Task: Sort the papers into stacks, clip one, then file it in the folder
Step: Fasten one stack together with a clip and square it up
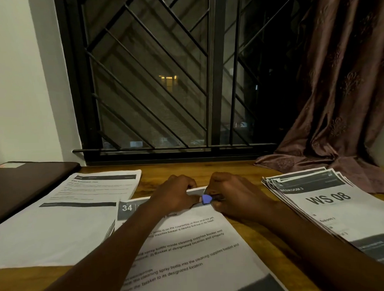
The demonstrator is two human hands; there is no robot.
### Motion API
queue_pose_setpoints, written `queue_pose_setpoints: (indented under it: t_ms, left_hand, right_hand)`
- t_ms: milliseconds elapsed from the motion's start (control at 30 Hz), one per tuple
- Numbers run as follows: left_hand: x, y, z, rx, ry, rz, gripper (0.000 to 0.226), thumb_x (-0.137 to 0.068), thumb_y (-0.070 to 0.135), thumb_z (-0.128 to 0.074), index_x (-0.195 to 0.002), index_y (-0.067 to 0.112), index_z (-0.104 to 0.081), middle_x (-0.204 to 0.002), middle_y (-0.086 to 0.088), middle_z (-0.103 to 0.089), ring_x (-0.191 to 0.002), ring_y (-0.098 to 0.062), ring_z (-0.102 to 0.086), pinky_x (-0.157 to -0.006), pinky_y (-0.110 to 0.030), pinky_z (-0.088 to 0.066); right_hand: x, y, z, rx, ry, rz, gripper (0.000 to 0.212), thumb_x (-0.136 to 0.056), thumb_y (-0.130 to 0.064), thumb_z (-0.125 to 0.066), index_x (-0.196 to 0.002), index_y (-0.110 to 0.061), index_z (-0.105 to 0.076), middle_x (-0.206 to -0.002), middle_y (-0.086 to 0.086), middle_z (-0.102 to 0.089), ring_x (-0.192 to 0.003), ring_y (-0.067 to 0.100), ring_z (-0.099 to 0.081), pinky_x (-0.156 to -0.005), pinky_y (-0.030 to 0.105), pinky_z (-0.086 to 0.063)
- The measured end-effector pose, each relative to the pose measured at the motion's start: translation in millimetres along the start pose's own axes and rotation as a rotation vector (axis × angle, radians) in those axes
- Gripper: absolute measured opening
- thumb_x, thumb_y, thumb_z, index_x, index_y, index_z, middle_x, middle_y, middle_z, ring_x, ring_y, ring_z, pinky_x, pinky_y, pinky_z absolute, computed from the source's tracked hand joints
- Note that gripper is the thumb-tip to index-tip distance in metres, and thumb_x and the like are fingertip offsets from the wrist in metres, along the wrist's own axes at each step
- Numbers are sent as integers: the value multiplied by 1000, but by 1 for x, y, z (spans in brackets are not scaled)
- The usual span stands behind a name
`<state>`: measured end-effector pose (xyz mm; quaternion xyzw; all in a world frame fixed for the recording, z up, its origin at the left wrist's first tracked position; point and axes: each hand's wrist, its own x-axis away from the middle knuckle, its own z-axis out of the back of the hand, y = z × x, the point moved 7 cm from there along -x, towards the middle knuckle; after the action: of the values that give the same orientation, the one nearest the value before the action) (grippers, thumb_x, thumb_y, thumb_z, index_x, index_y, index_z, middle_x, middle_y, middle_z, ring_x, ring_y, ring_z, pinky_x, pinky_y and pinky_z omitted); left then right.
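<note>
Nearest on the bench (242, 174), middle stack (190, 250). At its far edge, left hand (175, 196), fingers curled round the paper; right hand (232, 196), fingers pinching a blue clip (206, 199) there. Beside the stack, left pile (59, 232) and right pile (332, 205); far left of it, folder (24, 183).

The middle stack (190, 243) bears a blue clip (206, 199) on its far edge, dark folder (24, 183) far left.

Three paper stacks lie side by side on a table (242, 172): left stack (69, 225), middle stack (190, 243), right stack (341, 209). A folder (25, 186) lies far left, behind the left stack. On the middle stack's far edge sits a clip (206, 199), pinched by the right hand (230, 196). The left hand (177, 196) holds that edge just beside it. A barred window (162, 81) stands behind the table. To its right, a curtain (337, 96) spills onto the tabletop.
</note>
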<state>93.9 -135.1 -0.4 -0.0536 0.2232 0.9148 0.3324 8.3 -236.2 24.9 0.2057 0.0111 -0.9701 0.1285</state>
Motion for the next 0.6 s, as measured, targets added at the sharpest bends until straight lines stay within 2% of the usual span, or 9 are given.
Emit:
queue_pose_setpoints:
  t_ms: [133, 267, 400, 467, 533, 600]
  left_hand:
    - [1, 2, 0, 61, -11, -7, 15, -84, 32, -70, -96, 26, -69, -97, 2, -68, -98, -20, -60, -82, -40, -53]
    - [1, 5, -1, 37, -6, -9, 22, -83, 35, -70, -104, 28, -69, -105, 3, -68, -99, -18, -59, -82, -38, -53]
    - [1, 5, -1, 53, 0, 1, 21, -82, 37, -72, -102, 33, -68, -108, 5, -67, -102, -15, -57, -85, -39, -53]
    - [1, 8, 1, 51, 10, -2, 19, -81, 36, -73, -99, 35, -68, -110, 6, -67, -106, -15, -58, -88, -41, -53]
    - [1, 12, 3, 37, 15, 1, 14, -80, 33, -74, -86, 40, -62, -110, 4, -66, -106, -16, -58, -87, -42, -53]
    - [2, 14, 4, 34, 16, 4, 20, -78, 31, -74, -74, 40, -57, -107, 3, -66, -102, -17, -59, -86, -42, -54]
  right_hand:
    - [-4, -2, -1, -9, -53, -3, 20, -80, -22, -68, -100, -24, -67, -98, -6, -62, -87, 12, -53, -67, 20, -42]
    - [-7, 3, -5, -28, -132, -40, 18, -75, -20, -72, -91, -24, -66, -86, -5, -65, -82, 13, -56, -68, 21, -46]
    - [-6, 7, -4, -60, -143, -57, 21, -75, -17, -72, -93, -24, -66, -91, -5, -66, -85, 13, -56, -69, 23, -47]
    - [-6, 8, -2, -53, -150, -69, 24, -76, -18, -73, -98, -24, -68, -96, -5, -67, -91, 13, -57, -74, 27, -50]
    - [-6, 7, -2, -32, -156, -63, 29, -77, -20, -72, -105, -25, -69, -102, -6, -67, -96, 13, -54, -77, 27, -46]
    - [-5, 8, -5, -78, -159, -75, 36, -77, -20, -73, -113, -24, -68, -105, -5, -67, -95, 12, -50, -76, 25, -41]
